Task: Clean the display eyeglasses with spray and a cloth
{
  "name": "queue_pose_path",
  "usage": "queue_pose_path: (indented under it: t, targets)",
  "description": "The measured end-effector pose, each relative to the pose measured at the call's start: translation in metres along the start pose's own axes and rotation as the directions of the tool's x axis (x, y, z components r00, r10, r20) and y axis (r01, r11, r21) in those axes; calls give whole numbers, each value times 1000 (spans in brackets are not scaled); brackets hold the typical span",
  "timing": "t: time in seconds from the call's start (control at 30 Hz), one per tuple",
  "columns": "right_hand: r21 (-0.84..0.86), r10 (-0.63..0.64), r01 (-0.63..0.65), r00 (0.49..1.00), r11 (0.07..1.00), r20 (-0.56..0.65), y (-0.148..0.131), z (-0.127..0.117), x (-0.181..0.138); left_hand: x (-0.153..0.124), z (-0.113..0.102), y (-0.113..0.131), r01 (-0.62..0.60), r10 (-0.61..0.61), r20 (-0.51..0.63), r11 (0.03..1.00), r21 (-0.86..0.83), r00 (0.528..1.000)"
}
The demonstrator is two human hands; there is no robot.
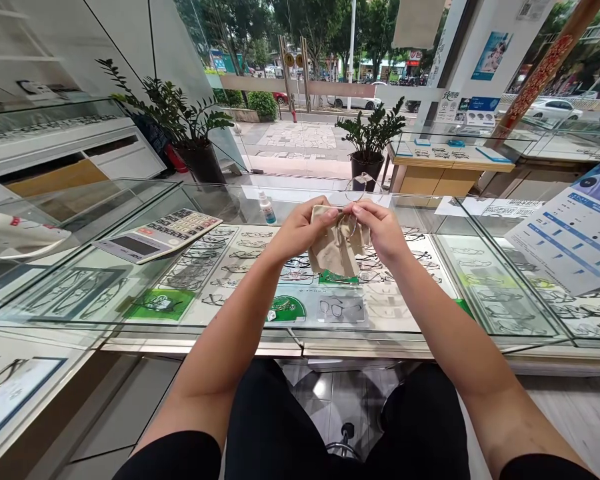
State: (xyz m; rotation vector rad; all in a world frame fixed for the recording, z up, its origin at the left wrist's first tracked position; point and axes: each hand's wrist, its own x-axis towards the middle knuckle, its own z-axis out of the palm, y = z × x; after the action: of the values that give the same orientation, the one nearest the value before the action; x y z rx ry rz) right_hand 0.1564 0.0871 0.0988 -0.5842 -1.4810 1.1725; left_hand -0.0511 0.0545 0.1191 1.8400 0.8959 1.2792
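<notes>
Holding a thin wire-rimmed pair of spectacles (349, 225) and a beige cleaning cloth (336, 257), both hands are raised close together above the glass-topped bench (190, 345). The left hand (300, 230) is closed on the upper edge of the cleaning cloth, thumb and fingers pinched over it. The rest of the cloth hangs down between the two hands. The right hand (383, 230) grips the spectacles by the rim with thumb and fingertips. One round lens lies against the cloth where the hands meet, and the other rises above the fingers with a small tag at its top. Spectacles and cloth are both held clear of the glass, over the middle of the bench.

A calculator (157, 235) lies on the glass to the left, turned at an angle. A small spray bottle (267, 208) stands upright just beyond the left hand. Under the glass are rows of display frames (200, 263) in trays, with green cards (160, 304) nearer the front edge. A printed sheet (575, 237) with blue bars stands propped at the right. Two potted plants (195, 137) stand by the shop window behind the bench. A white object (15, 235) lies at the far left; I cannot tell what it is.
</notes>
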Motion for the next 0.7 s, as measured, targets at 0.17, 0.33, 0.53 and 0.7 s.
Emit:
queue_pose_path:
  t: [0.17, 0.33, 0.53, 0.7]
  targets:
    - [38, -39, 39, 999, 998, -3, 1, 0, 0, 1, 0, -2, -45, 52, 86, 996, -79, 995]
    - [83, -18, 16, 1000, 996, 21, -1, 1, -2, 2, 7, -7, 3, 9, 50, 972, -236, 999]
    - [80, -25, 21, 998, 997, 51, -3, 1, -4, 2, 19, -9, 142, -108, 115, 929, -343, 987]
    - [2, -29, 29, 998, 1000, 56, -5, 3, -7, 0, 20, -13, 156, -106, 192, 952, -263, 976]
